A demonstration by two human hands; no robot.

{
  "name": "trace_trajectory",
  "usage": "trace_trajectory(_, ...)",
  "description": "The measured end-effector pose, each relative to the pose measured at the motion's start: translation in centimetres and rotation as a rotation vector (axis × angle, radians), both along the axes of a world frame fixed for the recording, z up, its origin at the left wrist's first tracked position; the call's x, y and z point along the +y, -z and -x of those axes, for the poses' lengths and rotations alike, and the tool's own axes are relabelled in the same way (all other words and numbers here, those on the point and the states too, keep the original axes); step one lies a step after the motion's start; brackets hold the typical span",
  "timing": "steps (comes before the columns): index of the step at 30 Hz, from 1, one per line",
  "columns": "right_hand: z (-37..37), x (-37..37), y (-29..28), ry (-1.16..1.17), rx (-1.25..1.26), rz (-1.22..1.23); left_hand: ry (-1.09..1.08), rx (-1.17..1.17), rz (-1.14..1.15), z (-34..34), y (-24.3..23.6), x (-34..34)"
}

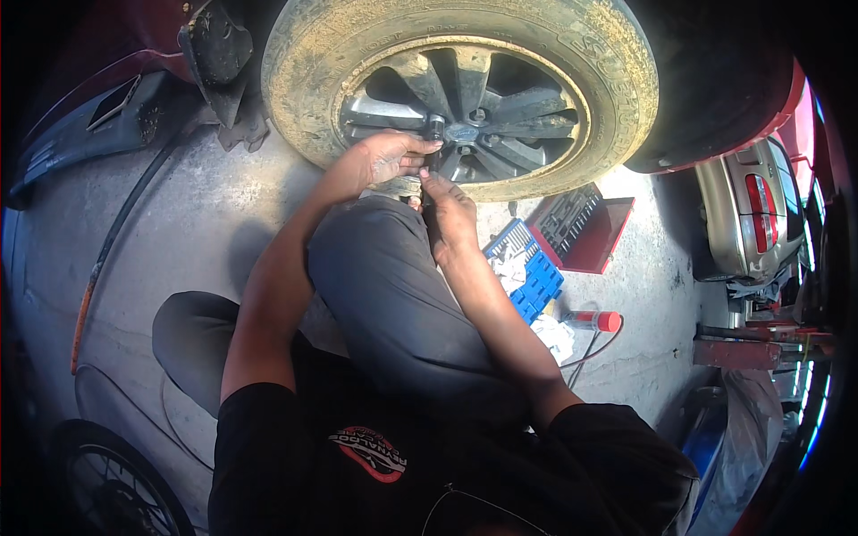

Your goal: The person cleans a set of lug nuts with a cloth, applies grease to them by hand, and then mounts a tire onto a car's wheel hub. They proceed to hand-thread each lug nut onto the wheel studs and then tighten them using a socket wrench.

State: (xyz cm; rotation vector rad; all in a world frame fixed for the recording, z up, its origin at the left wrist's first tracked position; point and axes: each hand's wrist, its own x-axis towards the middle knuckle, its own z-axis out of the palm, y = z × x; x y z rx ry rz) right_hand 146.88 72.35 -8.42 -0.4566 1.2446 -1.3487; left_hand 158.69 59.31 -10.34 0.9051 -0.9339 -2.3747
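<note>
Two hands meet at the hub of the wheel (465, 98); the left hand (386, 159) curls its fingers around a dark socket (435, 128) on a lug nut; the right hand (450, 210), just below, pinches the tool's lower end; keeping the socket square should prevent slipping.

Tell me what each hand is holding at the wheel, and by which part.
The left hand grips a dark socket-like tool by its outer end, set against the wheel near the hub. The right hand sits just below; whether it holds anything cannot be told.
</note>
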Motion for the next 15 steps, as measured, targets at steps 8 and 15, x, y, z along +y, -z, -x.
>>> trace_trajectory(8,1.1,-0.3,-1.0,-0.132,-0.595,-0.043,0.202,0.216,0.031,-0.7,0.7,-0.6)
trace_trajectory(15,-0.1,0.0,-0.7,-0.11,-0.024,-0.064,0.053,-0.047,-0.051,0.1,0.9,0.2)
